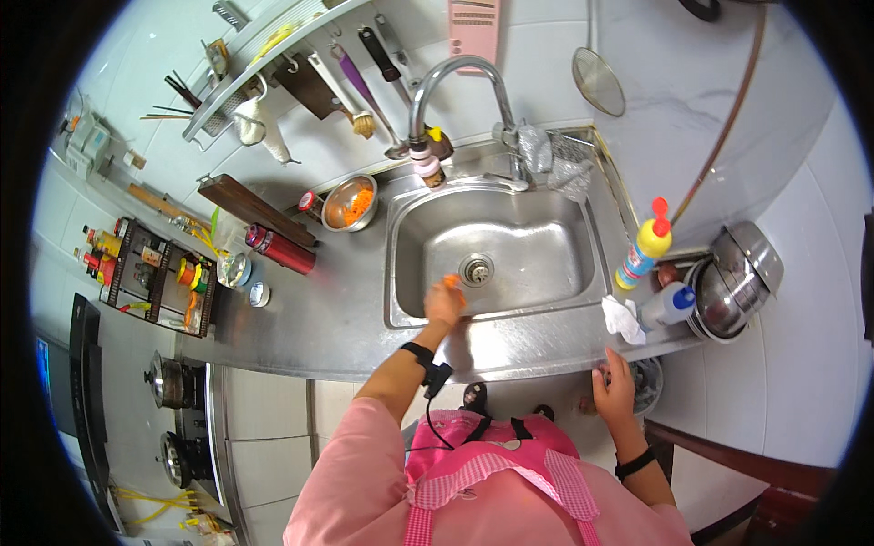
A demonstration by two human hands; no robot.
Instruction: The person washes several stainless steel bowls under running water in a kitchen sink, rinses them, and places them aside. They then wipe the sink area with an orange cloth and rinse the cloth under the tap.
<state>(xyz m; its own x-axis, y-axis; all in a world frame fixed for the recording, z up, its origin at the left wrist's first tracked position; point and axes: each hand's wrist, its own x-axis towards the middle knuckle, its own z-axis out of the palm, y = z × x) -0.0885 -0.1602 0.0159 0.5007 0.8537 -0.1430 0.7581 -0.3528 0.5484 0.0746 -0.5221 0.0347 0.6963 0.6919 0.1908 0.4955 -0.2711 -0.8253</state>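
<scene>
My left hand (444,304) reaches over the near-left part of the stainless-steel sink basin (526,235), closed around an orange piece of carrot (451,280). Just beyond it lies the drain strainer (476,270). My right hand (616,390) hangs at the counter's front edge with its thumb and fingers apart, holding nothing. Below and beside it is a waste bin (650,388) with a clear liner, partly hidden by the hand. Left of the basin, a metal bowl (332,207) contains shredded carrot (358,206).
A chrome faucet (459,63) arches over the basin. On the right stand a yellow squeeze bottle (642,256), a blue-capped bottle (666,307), a white cloth (623,321) and stacked metal bowls (737,286). A red flask (281,250) and cutting board (252,205) occupy the left counter.
</scene>
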